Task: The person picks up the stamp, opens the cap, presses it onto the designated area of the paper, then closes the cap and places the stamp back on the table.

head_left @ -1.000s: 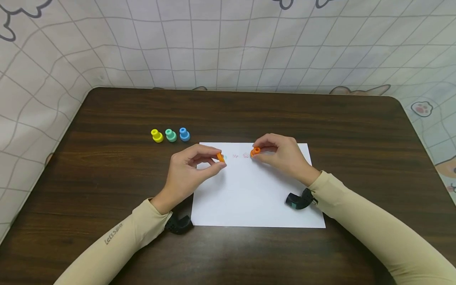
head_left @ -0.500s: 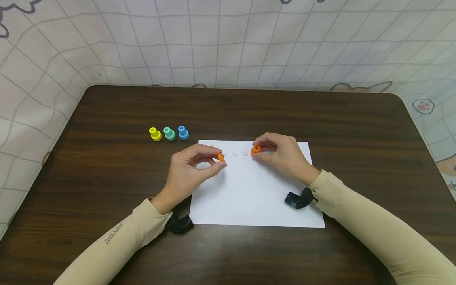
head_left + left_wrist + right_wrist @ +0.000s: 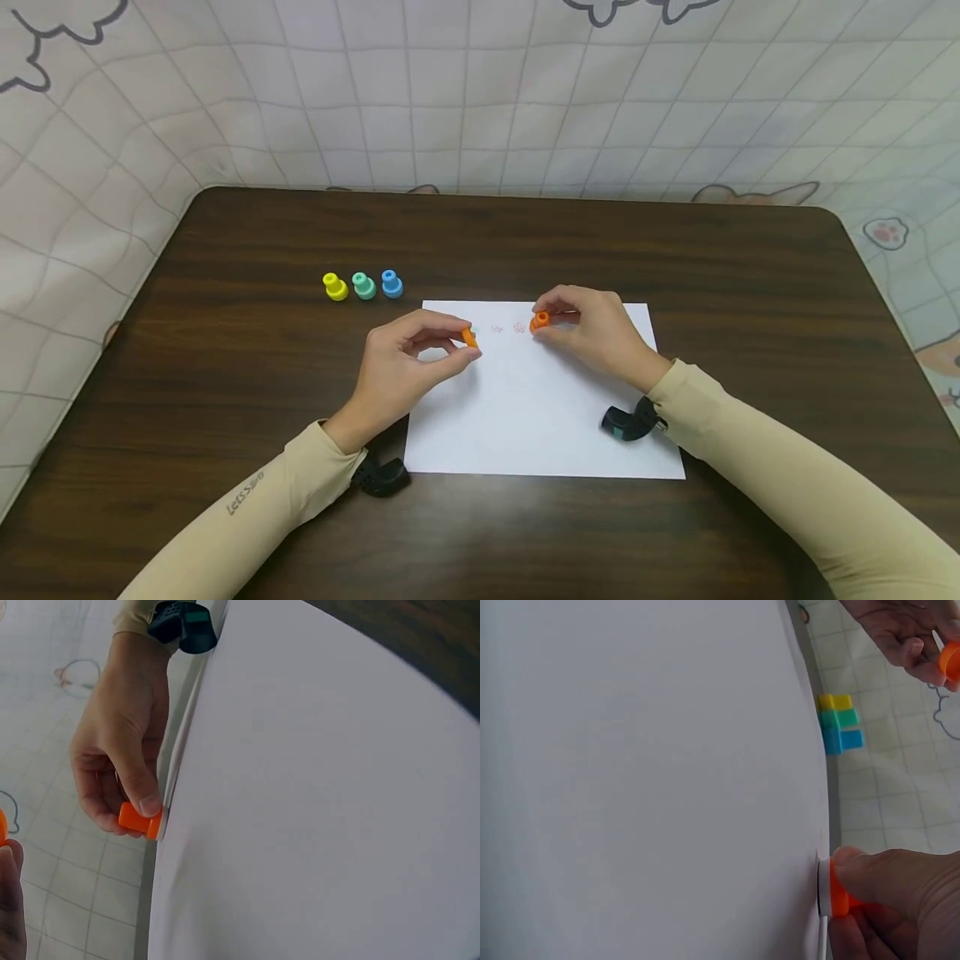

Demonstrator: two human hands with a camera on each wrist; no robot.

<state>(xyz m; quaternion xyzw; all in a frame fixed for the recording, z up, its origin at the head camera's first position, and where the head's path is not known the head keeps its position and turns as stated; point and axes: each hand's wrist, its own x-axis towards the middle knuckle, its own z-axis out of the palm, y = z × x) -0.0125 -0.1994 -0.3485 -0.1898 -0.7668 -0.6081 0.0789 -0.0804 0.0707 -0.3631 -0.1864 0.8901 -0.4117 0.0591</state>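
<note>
Close in, over the near half of the white paper sheet: nothing but bare page below both palms.

At the left hand: pinching a small orange cap between thumb and forefinger tips, remaining fingers loosely curled beneath, cap held just above the sheet's left edge.

At the right hand: gripping an orange stamp with thumb and curled fingers closed narrowly round its body, face down and, judging from the right wrist view, touching the paper.

Between the two sets of fingertips: two faint reddish stamped marks, too small to read.

Beyond the left fingertips, well apart on the dark wooden table: standing in a row, touching or nearly so, a yellow stamp, a green stamp and a blue stamp.

Judged as mid-press, making a further print beside the row of marks. Calling next for a straight lift off the page, without sliding, to avoid smearing, then bringing cap and stamp together.
</note>
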